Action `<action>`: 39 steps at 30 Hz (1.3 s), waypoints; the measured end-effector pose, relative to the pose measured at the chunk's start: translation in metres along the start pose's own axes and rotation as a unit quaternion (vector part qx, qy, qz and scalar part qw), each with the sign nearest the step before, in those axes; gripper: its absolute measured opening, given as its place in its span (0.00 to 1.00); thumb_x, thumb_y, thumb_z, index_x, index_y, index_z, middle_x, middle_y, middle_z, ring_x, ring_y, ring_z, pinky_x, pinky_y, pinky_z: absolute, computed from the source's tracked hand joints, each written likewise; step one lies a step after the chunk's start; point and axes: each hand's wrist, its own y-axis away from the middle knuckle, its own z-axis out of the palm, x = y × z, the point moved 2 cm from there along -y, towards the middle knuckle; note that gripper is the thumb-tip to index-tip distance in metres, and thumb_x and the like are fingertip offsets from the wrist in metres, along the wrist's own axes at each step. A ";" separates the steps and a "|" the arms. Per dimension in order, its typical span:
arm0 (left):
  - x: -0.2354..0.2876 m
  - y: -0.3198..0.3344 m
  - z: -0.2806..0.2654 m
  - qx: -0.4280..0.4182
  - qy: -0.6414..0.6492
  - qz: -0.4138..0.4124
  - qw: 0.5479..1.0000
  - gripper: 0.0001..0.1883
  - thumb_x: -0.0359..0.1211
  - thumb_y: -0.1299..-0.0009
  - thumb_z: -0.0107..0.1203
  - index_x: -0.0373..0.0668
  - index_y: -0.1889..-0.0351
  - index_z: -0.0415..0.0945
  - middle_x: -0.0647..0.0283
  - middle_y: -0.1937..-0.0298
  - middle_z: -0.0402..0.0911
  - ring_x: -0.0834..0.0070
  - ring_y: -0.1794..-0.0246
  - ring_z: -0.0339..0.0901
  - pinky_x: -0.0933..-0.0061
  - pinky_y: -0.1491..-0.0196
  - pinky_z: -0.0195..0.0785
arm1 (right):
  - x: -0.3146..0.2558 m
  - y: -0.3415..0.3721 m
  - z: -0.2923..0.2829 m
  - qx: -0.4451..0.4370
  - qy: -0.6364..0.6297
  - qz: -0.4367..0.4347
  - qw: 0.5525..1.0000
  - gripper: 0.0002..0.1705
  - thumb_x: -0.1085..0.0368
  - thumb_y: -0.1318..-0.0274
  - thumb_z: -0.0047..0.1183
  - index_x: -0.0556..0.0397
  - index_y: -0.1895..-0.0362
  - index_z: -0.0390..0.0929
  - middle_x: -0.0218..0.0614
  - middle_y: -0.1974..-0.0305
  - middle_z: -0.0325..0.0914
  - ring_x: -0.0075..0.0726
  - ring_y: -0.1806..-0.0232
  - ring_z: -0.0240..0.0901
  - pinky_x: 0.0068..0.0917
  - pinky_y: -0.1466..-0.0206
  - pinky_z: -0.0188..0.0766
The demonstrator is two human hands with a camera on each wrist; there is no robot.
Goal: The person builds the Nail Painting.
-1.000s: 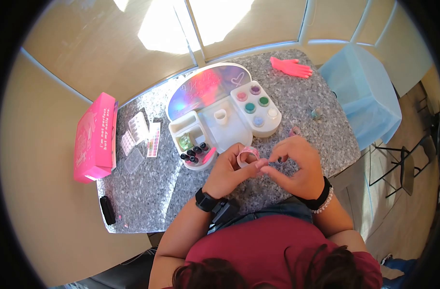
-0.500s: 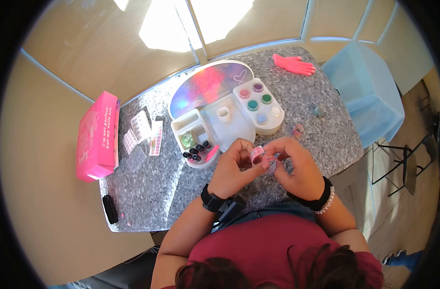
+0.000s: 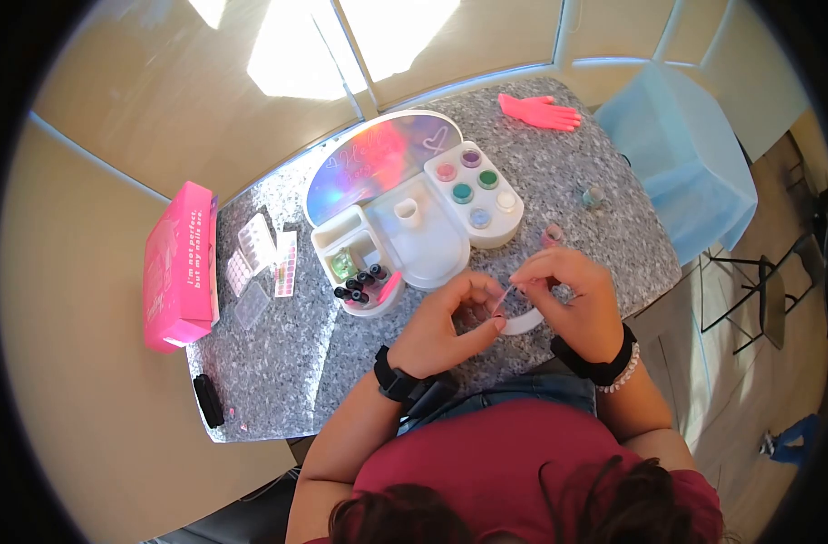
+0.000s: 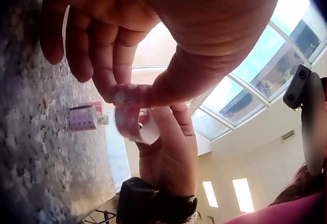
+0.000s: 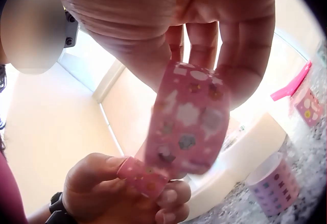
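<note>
A pink band printed with white shapes and small pictures [image 5: 186, 119], pale on its inner side, curves between my hands over the front of the table. My right hand [image 3: 577, 295] pinches it between thumb and fingers. My left hand [image 3: 446, 326] pinches a pink end with the same print [image 5: 143, 175] between thumb and index finger, its other fingers loosely bent. In the left wrist view that pink end [image 4: 132, 95] sits between the left fingertips, just above the curled band [image 4: 134, 124].
A white nail kit case [image 3: 437, 258] with glitter pots and dark-capped bottles stands beyond the hands. A purple printed roll [image 5: 276, 185] lies nearby. The pink hand model [image 3: 541, 112] is at the back, the pink box [image 3: 174, 272] at the left.
The pink band was a ring in my left hand; now it is spread between both hands. My right hand has come to pinch it, and the hands are slightly further apart.
</note>
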 end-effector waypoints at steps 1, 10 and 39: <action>-0.001 0.000 -0.002 -0.002 -0.031 -0.022 0.999 0.20 0.33 0.20 0.68 0.42 0.34 0.76 0.70 0.54 0.86 0.85 0.56 0.81 0.78 0.51 0.73 | 0.000 0.001 -0.002 0.001 0.000 0.001 1.000 0.09 0.78 0.36 0.68 0.54 0.54 0.90 0.35 0.59 0.89 0.30 0.65 0.83 0.28 0.59 0.79; 0.003 -0.010 0.014 0.089 -0.047 -0.053 0.994 0.14 0.32 0.19 0.66 0.41 0.40 0.78 0.73 0.56 0.83 0.89 0.61 0.75 0.82 0.57 0.69 | 0.007 0.012 -0.011 0.031 0.046 0.120 0.991 0.09 0.76 0.36 0.68 0.52 0.54 0.90 0.34 0.58 0.88 0.31 0.65 0.83 0.27 0.60 0.80; 0.017 -0.017 0.022 0.133 -0.109 0.000 0.985 0.18 0.28 0.24 0.61 0.41 0.37 0.76 0.68 0.59 0.82 0.82 0.67 0.72 0.75 0.62 0.67 | -0.001 0.007 -0.015 0.005 0.118 -0.003 0.993 0.09 0.79 0.33 0.60 0.52 0.57 0.88 0.44 0.56 0.84 0.56 0.50 0.86 0.44 0.40 0.82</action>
